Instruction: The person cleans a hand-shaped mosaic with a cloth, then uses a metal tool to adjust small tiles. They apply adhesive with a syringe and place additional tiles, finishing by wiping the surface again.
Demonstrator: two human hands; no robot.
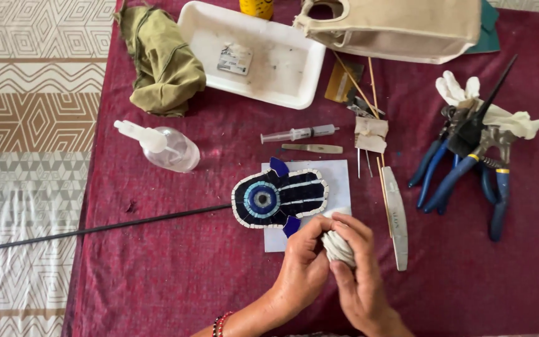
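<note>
- The left hand (pixel 302 265) and right hand (pixel 360 274) are pressed together around a small wad of white cloth (pixel 337 246), fingers curled shut on it from both sides, as if bunching it into a firm pad.
- The wad sits just below and to the right of a blue mosaic piece (pixel 280 196) shaped like an open palm with an eye, which lies flat on a white sheet (pixel 338 181), probably to keep the covering beneath clean.
- A long thin black rod (pixel 101 228) runs leftward from the mosaic's edge.
- Just right of the sheet lie a nail file (pixel 397 218) and thin wooden sticks (pixel 378 168); above it, a syringe (pixel 299 133) and a small spatula (pixel 312 148).
- Farther out: blue-handled pliers (pixel 453 178) with white gloves (pixel 497 112) at right, a clear spray bottle (pixel 166 148) and an olive rag (pixel 162 59) at left, a white tray (pixel 252 53) and a canvas bag (pixel 394 25) at the top.
- Everything rests on a maroon cloth (pixel 176 281) spread over a patterned floor mat (pixel 23 125).
</note>
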